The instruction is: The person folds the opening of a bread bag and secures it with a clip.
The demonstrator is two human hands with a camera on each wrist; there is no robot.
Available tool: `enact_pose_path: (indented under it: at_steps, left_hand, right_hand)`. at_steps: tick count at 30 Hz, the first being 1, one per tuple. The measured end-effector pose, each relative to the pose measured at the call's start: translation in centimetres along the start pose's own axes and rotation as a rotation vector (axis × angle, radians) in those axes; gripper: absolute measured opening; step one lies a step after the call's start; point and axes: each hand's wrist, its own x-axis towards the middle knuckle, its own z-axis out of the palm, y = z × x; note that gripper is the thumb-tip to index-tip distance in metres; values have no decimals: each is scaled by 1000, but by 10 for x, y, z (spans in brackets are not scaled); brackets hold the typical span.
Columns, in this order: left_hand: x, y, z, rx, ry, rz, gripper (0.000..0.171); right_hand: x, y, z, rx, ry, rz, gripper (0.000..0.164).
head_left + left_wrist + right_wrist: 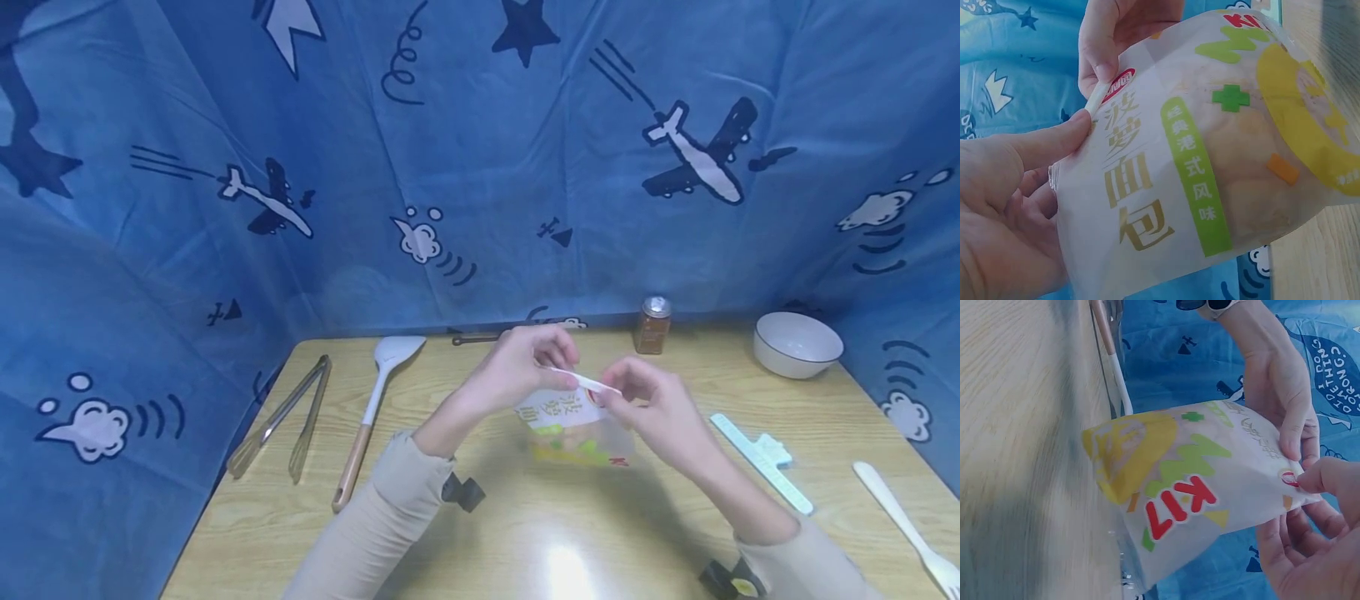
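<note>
A packaged bread bag (573, 437), white and translucent with gold lettering, hangs between both hands over the table. Its front, with a green strip and orange and green shapes, fills much of the left wrist view, where the bread (1254, 169) shows through the film. My left hand (528, 360) pinches the bag's narrow white top edge between thumb and fingers. At the other end of that edge, my right hand (654, 407) pinches it too, thumb near the red logo. The right wrist view shows the bag's red K17 print (1182, 506).
Tongs (300, 425) and a white spatula (372, 400) with a wooden handle lie left on the table. A spice jar (652, 325) and white bowl (797, 354) stand at the back. A mint bag clip (765, 458) and white fork (903, 525) lie right.
</note>
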Motion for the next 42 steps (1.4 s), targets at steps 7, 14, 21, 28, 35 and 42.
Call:
enact_pose_path:
  at_steps: [7, 14, 21, 28, 35, 42]
  left_hand:
    - [-3, -3, -1, 22, -25, 18, 24]
    - [-10, -13, -4, 39, -53, 80, 27]
    - [-19, -25, -4, -22, -24, 26, 21]
    - [-22, -35, -3, -147, 21, -24, 21]
    - [-19, -30, -1, -143, 66, -69, 20]
    - [-17, -24, 3, -140, 174, -49, 19]
  right_hand:
    - [-4, -1, 4, 29, -2, 3, 5]
    - [-6, -7, 8, -37, 43, -58, 7]
    - [-5, -10, 11, -46, 94, -95, 8]
    - [-4, -8, 14, -32, 132, -93, 5]
    - [-4, -4, 12, -44, 174, -72, 3]
    - [-4, -2, 13, -56, 216, 6, 5]
